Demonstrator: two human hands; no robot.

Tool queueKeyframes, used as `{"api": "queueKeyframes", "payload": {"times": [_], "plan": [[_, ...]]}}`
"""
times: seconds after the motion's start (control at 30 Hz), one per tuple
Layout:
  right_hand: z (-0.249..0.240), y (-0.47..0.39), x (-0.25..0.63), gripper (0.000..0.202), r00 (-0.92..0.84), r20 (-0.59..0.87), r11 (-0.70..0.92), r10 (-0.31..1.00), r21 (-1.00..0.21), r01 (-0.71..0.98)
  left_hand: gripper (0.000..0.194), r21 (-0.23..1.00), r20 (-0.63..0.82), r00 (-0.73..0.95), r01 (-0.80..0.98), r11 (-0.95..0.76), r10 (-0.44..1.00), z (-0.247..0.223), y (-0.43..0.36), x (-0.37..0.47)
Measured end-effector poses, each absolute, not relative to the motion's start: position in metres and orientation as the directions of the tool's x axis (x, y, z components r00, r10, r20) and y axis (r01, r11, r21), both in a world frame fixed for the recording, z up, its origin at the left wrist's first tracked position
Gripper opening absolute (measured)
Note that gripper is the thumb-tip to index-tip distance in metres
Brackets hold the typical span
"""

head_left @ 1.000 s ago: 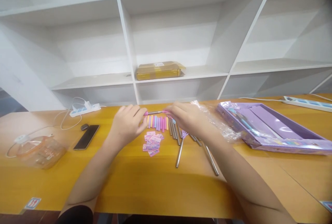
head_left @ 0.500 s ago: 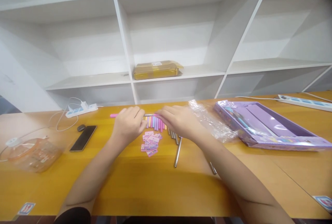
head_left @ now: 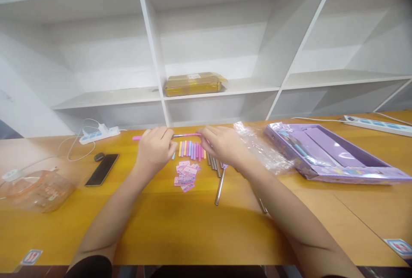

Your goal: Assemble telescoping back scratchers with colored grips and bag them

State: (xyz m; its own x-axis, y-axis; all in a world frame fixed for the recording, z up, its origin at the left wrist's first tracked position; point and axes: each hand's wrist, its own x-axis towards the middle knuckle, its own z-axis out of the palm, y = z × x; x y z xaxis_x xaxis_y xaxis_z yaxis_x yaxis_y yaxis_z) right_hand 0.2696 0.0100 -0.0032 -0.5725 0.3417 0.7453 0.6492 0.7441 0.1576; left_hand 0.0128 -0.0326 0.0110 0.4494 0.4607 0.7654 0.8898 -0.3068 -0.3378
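A thin rod, pink at the left end, metallic in the middle and pink toward the right (head_left: 192, 135), lies level between my hands. Closed round its left part is my left hand (head_left: 155, 145), with the pink end sticking out beyond it. My right hand (head_left: 222, 142) pinches the right end, which its fingers hide. Below the rod several short pastel sticks (head_left: 194, 151) lie in a row on the wooden table (head_left: 180, 230). Small pink printed cards (head_left: 186, 175) form a loose pile in front of them. Several metal tubes (head_left: 220, 187) lie beside and under my right hand.
Clear plastic wrap (head_left: 264, 151) and a purple box (head_left: 350, 175) are at the right. On the left are a black phone (head_left: 102, 170), a small dark object (head_left: 99, 157), a power strip (head_left: 103, 135) and an orange transparent container (head_left: 45, 190). A taped parcel (head_left: 193, 85) sits on the shelf.
Both hands are slightly higher and a little farther apart. More of the rod's metallic and right pink parts shows between them, and the row of sticks is less covered.
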Motion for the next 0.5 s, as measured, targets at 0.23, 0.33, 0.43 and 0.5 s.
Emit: {"api": "queueKeyframes", "payload": {"times": [0.23,0.33,0.43,0.5], "plan": [[-0.006,0.013,0.267,0.028,-0.542,0.74,0.707,0.398,0.129,0.695,0.017,-0.288,0.773,0.371,0.928,-0.236,0.515,0.009,-0.032,0.015],[-0.007,0.016,0.267,0.029,-0.505,0.712,0.672,0.488,0.062,0.738,0.018,-0.26,0.762,0.335,0.942,-0.211,0.555,0.009,-0.031,0.017],[-0.007,0.024,0.271,0.03,-0.489,0.674,0.65,0.553,0.019,0.76,0.019,-0.268,0.764,0.318,0.948,-0.172,0.562,0.011,-0.028,0.011],[-0.006,0.032,0.28,0.03,-0.449,0.682,0.631,0.577,-0.024,0.775,0.019,-0.278,0.771,0.305,0.951,-0.135,0.559,0.016,-0.025,0.002]]}}
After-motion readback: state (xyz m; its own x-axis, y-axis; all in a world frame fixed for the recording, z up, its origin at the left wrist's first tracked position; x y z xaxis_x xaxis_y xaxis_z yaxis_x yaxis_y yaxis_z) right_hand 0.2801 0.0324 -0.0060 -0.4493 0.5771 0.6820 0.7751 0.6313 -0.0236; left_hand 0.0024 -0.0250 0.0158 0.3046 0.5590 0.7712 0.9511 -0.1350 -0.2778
